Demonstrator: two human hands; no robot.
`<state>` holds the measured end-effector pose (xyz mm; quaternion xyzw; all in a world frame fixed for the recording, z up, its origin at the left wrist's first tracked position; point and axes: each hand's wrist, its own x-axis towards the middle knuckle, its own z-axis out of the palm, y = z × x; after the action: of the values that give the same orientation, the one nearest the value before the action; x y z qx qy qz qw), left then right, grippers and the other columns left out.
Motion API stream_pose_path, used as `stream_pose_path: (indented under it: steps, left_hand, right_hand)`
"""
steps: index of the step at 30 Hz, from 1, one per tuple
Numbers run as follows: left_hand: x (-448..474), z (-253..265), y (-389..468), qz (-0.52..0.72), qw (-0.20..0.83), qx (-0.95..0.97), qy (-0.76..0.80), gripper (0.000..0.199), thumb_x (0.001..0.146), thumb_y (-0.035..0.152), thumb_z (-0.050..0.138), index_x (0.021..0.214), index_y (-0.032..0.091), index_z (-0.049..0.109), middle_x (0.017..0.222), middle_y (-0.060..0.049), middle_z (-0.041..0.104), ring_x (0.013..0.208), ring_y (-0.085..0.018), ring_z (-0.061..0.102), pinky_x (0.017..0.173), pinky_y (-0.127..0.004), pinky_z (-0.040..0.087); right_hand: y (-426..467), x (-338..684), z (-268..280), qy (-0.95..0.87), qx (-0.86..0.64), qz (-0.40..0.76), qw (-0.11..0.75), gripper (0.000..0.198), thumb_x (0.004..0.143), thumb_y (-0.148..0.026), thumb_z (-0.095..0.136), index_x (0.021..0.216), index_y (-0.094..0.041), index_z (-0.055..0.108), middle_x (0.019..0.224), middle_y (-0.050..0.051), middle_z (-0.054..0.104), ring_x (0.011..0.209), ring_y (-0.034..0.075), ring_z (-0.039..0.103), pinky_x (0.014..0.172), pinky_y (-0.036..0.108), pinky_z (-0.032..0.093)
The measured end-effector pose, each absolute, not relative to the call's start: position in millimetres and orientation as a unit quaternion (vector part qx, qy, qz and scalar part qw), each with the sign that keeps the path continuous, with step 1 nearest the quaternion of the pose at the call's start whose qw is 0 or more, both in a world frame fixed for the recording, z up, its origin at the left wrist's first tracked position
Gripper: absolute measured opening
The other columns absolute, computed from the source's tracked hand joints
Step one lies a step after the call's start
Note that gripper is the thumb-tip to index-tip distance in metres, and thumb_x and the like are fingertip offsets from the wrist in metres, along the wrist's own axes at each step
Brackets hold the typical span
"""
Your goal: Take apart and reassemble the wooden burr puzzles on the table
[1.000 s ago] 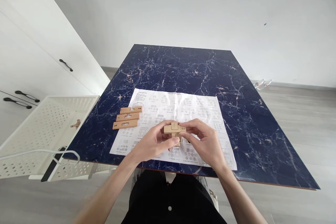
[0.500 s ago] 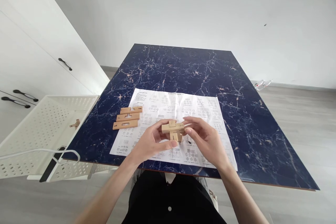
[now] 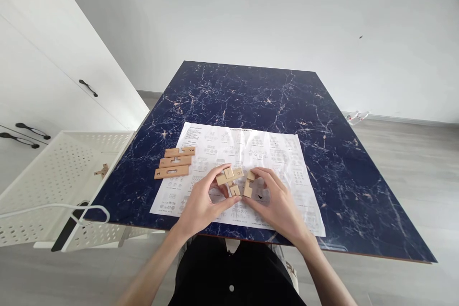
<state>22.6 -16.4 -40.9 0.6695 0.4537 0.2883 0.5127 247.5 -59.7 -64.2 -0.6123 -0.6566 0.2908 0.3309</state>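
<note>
Over a printed sheet [image 3: 287,191], my left hand [image 3: 204,198] pinches a group of interlocked wooden puzzle pieces [image 3: 229,177] with numbers marked on them. My right hand [image 3: 278,201] grips a separate notched wooden puzzle piece [image 3: 248,186] between thumb and fingers, a small gap to the right of the group. Left of both hands, several flat slotted wooden pieces lie in a stack of rows: a lower one [image 3: 163,172], a middle one [image 3: 165,162] and an upper one [image 3: 170,152], partly on the sheet's left edge.
The blue marbled table [image 3: 251,91] carries the sheet near its front edge. To the left stands a white perforated basket [image 3: 71,148] with a small wooden piece [image 3: 103,170] inside and a white cable [image 3: 46,205] over it. White cabinets [image 3: 46,67] rise behind it.
The notched piece in my right hand has come apart from the wooden group. My left hand has tilted the group slightly and holds it a little further left.
</note>
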Motion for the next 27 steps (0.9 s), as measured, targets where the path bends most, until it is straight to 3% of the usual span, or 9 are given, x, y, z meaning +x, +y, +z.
stream_pose_path:
  steps: [5, 8, 14, 20, 27]
  left_hand:
    - [23, -37, -17, 0.302, 0.510, 0.684, 0.426, 0.069, 0.092, 0.043, 0.082, 0.153, 0.030, 0.051, 0.112, -0.004, 0.076, 0.092, -0.023, 0.073, 0.098, -0.045, 0.062]
    - [23, -35, -17, 0.310, 0.514, 0.689, 0.406, 0.069, 0.091, 0.042, 0.083, 0.152, 0.029, 0.053, 0.119, -0.006, 0.075, 0.098, -0.024, 0.073, 0.098, -0.043, 0.061]
    - [22, -38, -17, 0.310, 0.518, 0.698, 0.386, 0.071, 0.088, 0.040, 0.086, 0.150, 0.028, 0.055, 0.129, -0.008, 0.073, 0.111, -0.028, 0.072, 0.097, -0.040, 0.061]
    - [21, -40, -18, 0.292, 0.484, 0.733, 0.378, 0.069, 0.087, 0.040, 0.086, 0.148, 0.030, 0.057, 0.134, -0.007, 0.074, 0.118, -0.031, 0.072, 0.100, -0.042, 0.060]
    - [22, -44, -19, 0.290, 0.455, 0.770, 0.342, 0.072, 0.086, 0.033, 0.087, 0.151, 0.032, 0.055, 0.144, -0.006, 0.070, 0.128, -0.030, 0.069, 0.109, -0.043, 0.056]
  right_hand:
    - [-62, 258, -47, -0.532, -0.506, 0.561, 0.382, 0.068, 0.087, -0.043, 0.086, 0.147, -0.029, 0.058, 0.129, 0.009, 0.075, 0.119, 0.029, 0.073, 0.105, 0.050, 0.061]
    - [-61, 261, -42, -0.483, -0.442, 0.649, 0.387, 0.072, 0.087, -0.038, 0.088, 0.151, -0.029, 0.056, 0.121, 0.008, 0.078, 0.116, 0.028, 0.074, 0.101, 0.050, 0.062]
    - [-52, 261, -40, -0.471, -0.415, 0.683, 0.373, 0.078, 0.078, -0.039, 0.095, 0.148, -0.028, 0.061, 0.115, 0.007, 0.079, 0.113, 0.028, 0.074, 0.105, 0.053, 0.058]
    - [-49, 266, -36, -0.443, -0.401, 0.721, 0.351, 0.057, 0.077, -0.038, 0.096, 0.126, -0.025, 0.070, 0.117, 0.009, 0.079, 0.108, 0.028, 0.077, 0.101, 0.051, 0.060]
    - [-51, 269, -39, -0.432, -0.397, 0.731, 0.349, 0.067, 0.078, -0.039, 0.096, 0.139, -0.027, 0.069, 0.124, 0.010, 0.079, 0.118, 0.031, 0.074, 0.108, 0.055, 0.057]
